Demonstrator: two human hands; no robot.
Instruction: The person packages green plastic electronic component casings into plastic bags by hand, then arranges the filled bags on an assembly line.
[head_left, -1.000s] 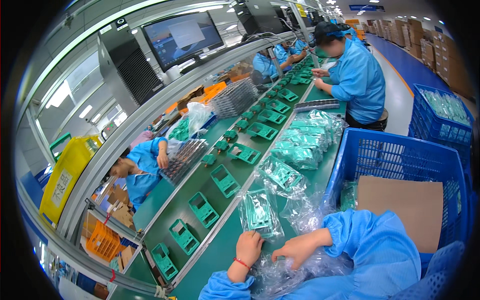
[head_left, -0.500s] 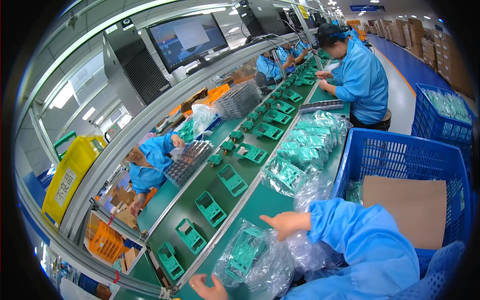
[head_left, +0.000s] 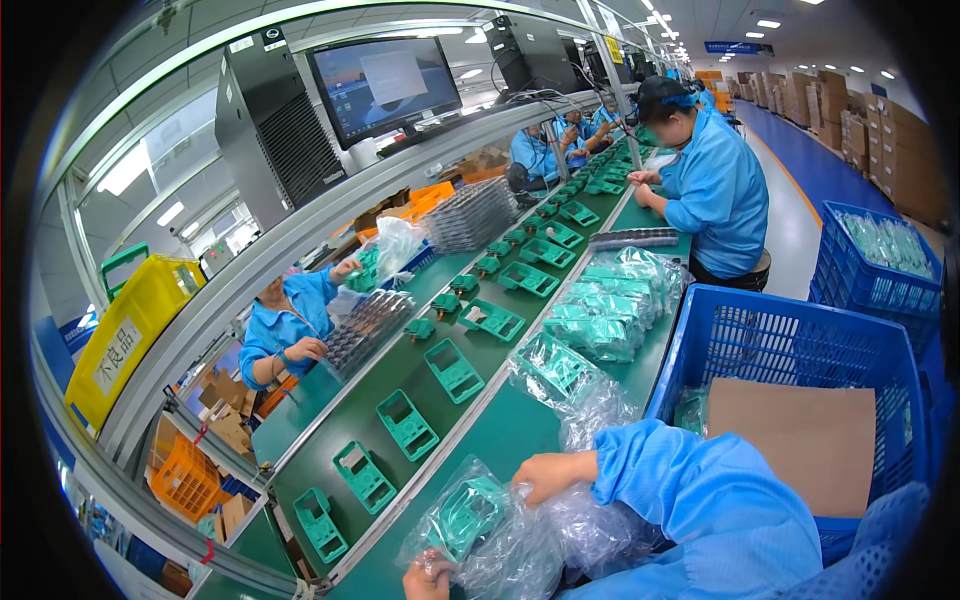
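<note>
A clear plastic bag (head_left: pixel 515 545) with a green plastic housing (head_left: pixel 468 515) inside lies at the near edge of the green bench. My left hand (head_left: pixel 428 576) has its fingers curled on the bag's lower left edge, beside the housing. At the bag's upper right, my right hand (head_left: pixel 553 476) pinches the crinkled film. Under and beside my right wrist lie loose clear bags (head_left: pixel 605 525). Farther up the bench is another bagged green housing (head_left: pixel 553 366), with a pile of bagged housings (head_left: pixel 605 315) beyond it.
A line of bare green housings (head_left: pixel 408 424) runs along the belt to my left. A blue crate (head_left: pixel 790 310) holding a cardboard sheet (head_left: pixel 790 445) stands at my right. Co-workers sit across the belt and farther up. A metal frame carries a monitor (head_left: pixel 383 82).
My left hand has come onto the bag's edge and closed there. My right hand's stretched finger has curled in onto the film. Across the belt, a co-worker's hands have shifted.
</note>
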